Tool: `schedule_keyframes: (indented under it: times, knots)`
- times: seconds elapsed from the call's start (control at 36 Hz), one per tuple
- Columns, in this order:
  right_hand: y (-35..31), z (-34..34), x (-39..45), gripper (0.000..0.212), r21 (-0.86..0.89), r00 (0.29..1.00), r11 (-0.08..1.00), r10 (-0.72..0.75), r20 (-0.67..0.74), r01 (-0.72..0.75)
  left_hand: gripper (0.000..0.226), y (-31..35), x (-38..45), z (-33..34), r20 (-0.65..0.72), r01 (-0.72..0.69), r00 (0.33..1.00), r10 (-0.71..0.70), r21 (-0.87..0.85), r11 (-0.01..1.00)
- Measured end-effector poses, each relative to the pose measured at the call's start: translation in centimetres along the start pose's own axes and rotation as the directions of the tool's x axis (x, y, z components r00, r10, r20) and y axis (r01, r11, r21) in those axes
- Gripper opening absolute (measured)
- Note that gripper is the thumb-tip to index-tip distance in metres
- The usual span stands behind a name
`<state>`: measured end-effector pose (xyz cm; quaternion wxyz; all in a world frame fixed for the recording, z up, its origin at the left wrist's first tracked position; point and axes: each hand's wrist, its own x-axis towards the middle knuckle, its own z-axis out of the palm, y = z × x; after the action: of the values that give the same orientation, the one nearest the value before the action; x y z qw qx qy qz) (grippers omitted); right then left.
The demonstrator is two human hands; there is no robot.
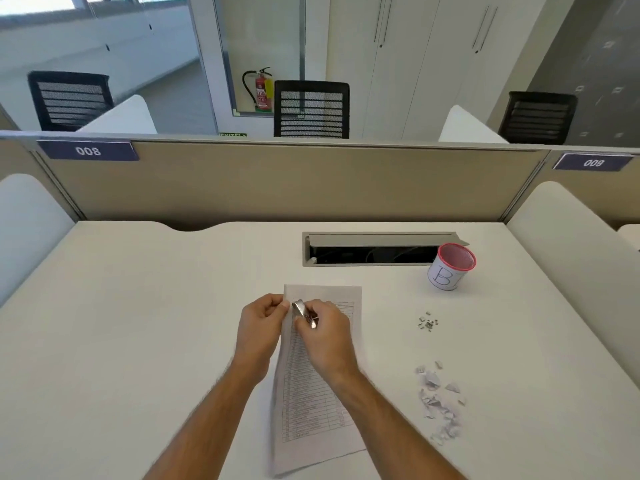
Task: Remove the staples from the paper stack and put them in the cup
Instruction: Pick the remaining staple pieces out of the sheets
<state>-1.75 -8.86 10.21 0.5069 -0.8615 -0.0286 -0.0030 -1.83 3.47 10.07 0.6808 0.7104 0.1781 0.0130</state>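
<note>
Paper stack (320, 375) flat at desk's near centre, thin and floppy — left hand (259, 327) pinching its far-left corner, right hand (323, 329) gripping staple remover (304, 313), probably on a staple there; pulled staples (428, 322) tiny, light, loose right of it, short of cup (450, 268).

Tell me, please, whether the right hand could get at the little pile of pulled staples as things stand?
Probably yes, once freed. The right hand grips a metal staple remover at the paper stack; the staples lie loose to its right on bare desk, nothing between.
</note>
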Motion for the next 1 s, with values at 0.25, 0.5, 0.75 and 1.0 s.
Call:
schedule_keyframes:
  times: [0.25,0.5,0.75,1.0]
  knots:
    - [-0.3,-0.7,-0.3,0.015,-0.098,0.998,0.994,-0.057,0.007,0.057,0.02,0.0,-1.1,0.2,-0.01,-0.067,0.998,0.068,0.059,0.996]
    - [-0.3,-1.1,-0.5,0.013,-0.099,0.997,0.992,-0.076,-0.009,0.074,0.019,-0.1,-1.7,0.6,-0.04,-0.093,0.995,0.097,0.08,0.992]
    - [-0.2,-1.6,-0.7,0.013,-0.078,0.996,0.994,-0.078,-0.029,0.076,0.02,0.5,-1.8,0.9,-0.036,-0.1,0.994,0.102,0.055,0.993]
    - [-0.3,-2.0,-0.4,0.012,-0.086,0.996,0.993,-0.083,-0.01,0.082,0.02,0.4,-1.7,1.3,-0.031,-0.096,0.995,0.098,0.049,0.994]
